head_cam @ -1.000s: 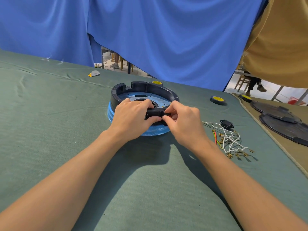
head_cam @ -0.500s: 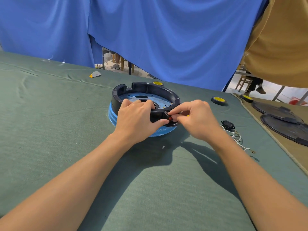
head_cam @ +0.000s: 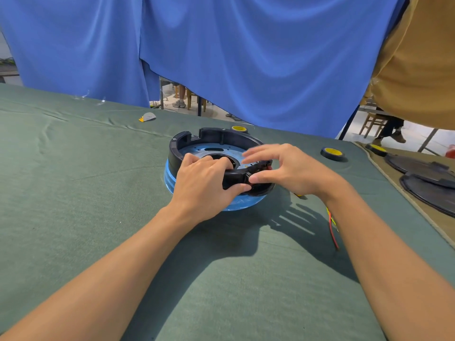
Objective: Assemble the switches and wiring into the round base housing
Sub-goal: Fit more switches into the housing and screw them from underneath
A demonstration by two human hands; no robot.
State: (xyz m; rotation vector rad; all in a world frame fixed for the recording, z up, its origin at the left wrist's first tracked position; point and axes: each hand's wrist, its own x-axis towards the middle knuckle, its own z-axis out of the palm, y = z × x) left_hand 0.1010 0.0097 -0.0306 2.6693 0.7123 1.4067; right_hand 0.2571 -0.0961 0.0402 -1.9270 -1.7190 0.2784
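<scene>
Left hand (head_cam: 209, 183) was clamped over the near rim of the round base housing (head_cam: 214, 136), fingers curled inside the wall, and the housing sat mid-table towards the far edge. Right hand (head_cam: 290, 168) hovered spread wide, holding nothing, its thumb tip just beside the rim where a red switch (head_cam: 269, 166) peeked from the wall. Looked like a switch-seating moment. The smart play was to brace hard with the left and press the switch in square, not cocked, so both sides catch together. The loose wires (head_cam: 331, 222), beside the right forearm, would want routing inside without getting pinched under the rim.
</scene>
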